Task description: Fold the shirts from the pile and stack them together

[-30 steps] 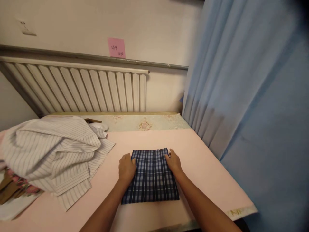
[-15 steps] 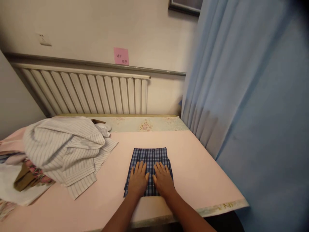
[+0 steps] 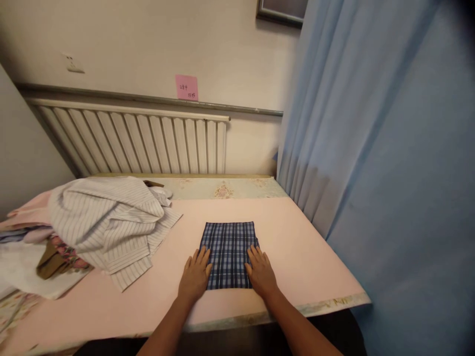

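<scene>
A folded blue plaid cloth (image 3: 230,254) lies flat on the pink table cover (image 3: 297,247), near the front edge. My left hand (image 3: 196,273) rests at its left side, fingers stretched out and fingertips on the cloth's edge. At the opposite side my right hand (image 3: 261,271) lies with its fingers spread over the right edge. Neither hand grips the cloth. What kind of garment it is, if one, cannot be made out.
A heap of clothes stands on the left, with a striped shirt (image 3: 111,212) on top. Behind the table are a white radiator (image 3: 148,141) and a wall with a pink note (image 3: 186,87). A blue curtain (image 3: 356,123) hangs along the right side.
Both hands have moved apart, from the middle of the plaid cloth out to its left and right edges. The cloth now looks neater along its sides.
</scene>
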Tool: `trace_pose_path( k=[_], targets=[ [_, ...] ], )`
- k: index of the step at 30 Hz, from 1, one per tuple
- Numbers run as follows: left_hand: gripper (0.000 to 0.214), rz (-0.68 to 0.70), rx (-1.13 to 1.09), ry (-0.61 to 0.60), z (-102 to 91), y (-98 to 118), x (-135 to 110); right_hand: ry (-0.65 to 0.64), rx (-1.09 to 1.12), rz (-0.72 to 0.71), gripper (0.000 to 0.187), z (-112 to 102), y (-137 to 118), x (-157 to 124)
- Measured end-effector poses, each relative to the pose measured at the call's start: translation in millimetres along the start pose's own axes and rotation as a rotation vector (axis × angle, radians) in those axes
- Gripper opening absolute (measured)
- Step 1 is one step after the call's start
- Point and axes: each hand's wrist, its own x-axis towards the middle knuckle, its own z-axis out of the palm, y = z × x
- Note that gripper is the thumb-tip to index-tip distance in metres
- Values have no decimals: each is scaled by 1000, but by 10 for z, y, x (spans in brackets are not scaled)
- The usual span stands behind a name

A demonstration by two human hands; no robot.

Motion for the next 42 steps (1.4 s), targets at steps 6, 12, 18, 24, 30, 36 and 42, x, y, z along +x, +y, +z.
trace_pose_path(
  k=[6,12,18,24,30,36,42],
  targets=[
    [45,-70,-326,79,-28,-214,-146,54,39,-49,45,-23,58,-166],
    [47,-220,-453,148,-81,-377,-209,150,259,-2,41,-101,150,-308],
    [45,-271,-497,185,-134,-392,-330,199,552,262,42,-196,230,-377],
    [40,-250,-505,176,-121,-387,-343,250,586,346,36,-206,231,-416],
    [37,-218,-497,150,-132,-383,-334,196,470,340,34,-270,148,-433],
    [36,-198,-488,108,-209,-330,-374,214,340,286,33,-269,100,-454],
    [35,-211,-480,94,-203,-312,-400,198,306,252,31,-236,104,-479]
  ],
)
